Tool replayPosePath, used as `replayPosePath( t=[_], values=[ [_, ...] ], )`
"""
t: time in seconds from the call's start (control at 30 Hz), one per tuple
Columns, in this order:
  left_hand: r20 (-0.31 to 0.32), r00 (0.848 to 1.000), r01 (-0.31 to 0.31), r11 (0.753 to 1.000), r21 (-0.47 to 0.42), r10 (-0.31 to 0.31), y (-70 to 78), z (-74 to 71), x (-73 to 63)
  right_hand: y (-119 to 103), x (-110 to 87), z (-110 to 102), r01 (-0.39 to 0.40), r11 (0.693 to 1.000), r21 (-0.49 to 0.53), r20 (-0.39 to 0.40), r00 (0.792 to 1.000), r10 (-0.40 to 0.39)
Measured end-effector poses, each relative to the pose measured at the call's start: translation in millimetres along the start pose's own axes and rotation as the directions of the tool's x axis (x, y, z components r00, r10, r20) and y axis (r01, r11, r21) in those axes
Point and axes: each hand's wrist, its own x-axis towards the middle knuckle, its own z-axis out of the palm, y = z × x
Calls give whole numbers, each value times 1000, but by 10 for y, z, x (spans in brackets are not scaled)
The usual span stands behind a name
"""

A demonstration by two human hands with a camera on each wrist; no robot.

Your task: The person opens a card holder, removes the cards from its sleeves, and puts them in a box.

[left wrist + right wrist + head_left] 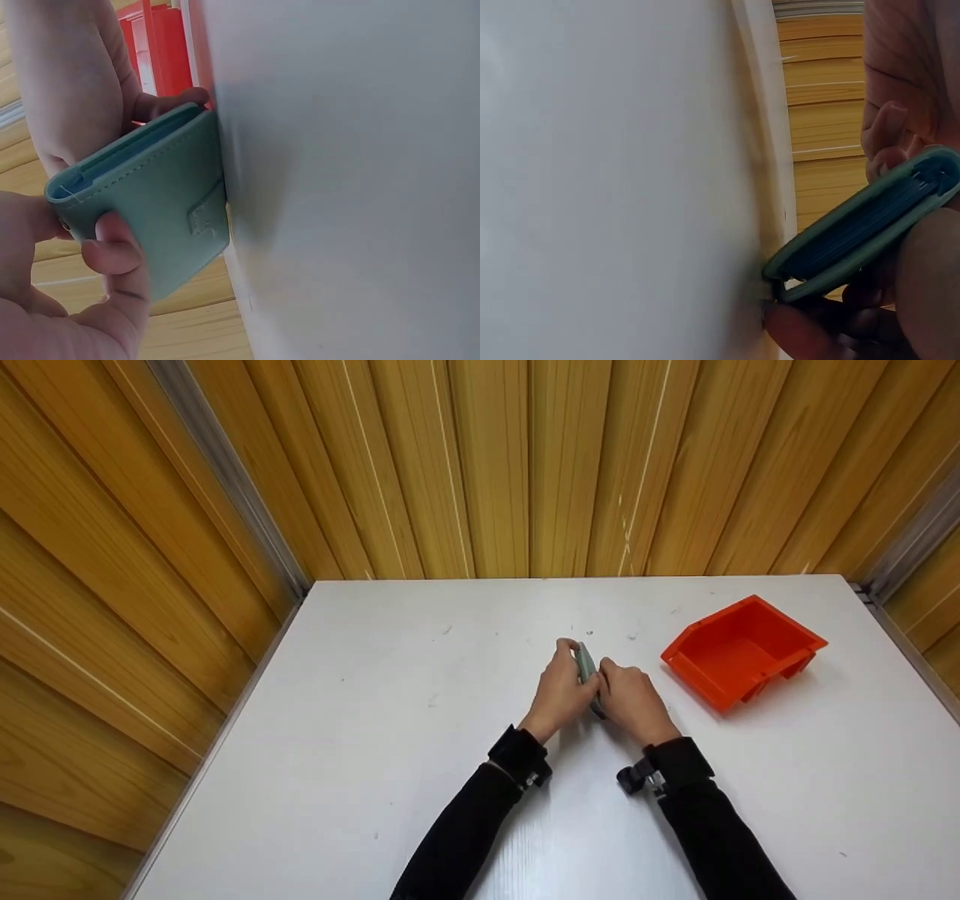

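Between my two hands stands a small pale green wallet (586, 663), held on edge close over the table. My left hand (561, 690) pinches it, its thumb (118, 244) bent against the stitched cover in the left wrist view. My right hand (634, 701) grips it from the other side, its fingers (802, 330) at the lower corner in the right wrist view. A short closing tab (204, 217) lies on the cover. Blue inner leaves (855, 236) show along the edge between the covers. Parts of the wallet are hidden behind the fingers.
An orange-red plastic bin (739, 649) sits to the right of my hands on the white table (360, 735). Wood-patterned panels (487, 472) rise behind the table and along its left side. Black straps with small cameras circle both wrists.
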Motion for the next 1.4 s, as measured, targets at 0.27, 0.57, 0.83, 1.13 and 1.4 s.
replayPosePath(
  t=[0.27, 0.57, 0.83, 1.13, 1.4],
  values=[
    [-9, 999, -37, 999, 23, 37, -29, 22, -3, 20, -8, 19, 4, 1000, 12, 30, 1000, -4],
    [-14, 999, -29, 998, 58, 30, -31, 21, -11, 36, -15, 17, -20, 1000, 13, 18, 1000, 20],
    [-4, 1000, -10, 995, 96, 11, -10, -1, -2, 3, -11, 15, -46, 999, -2, -18, 999, 46],
    [14, 999, 47, 994, 97, -49, 8, -11, 0, 105, 1, -77, -178, 983, -42, 55, 982, 180],
    [40, 993, 103, 987, 125, -109, 16, -9, -19, 316, -54, -125, -214, 976, -47, 101, 971, 218]
  ],
)
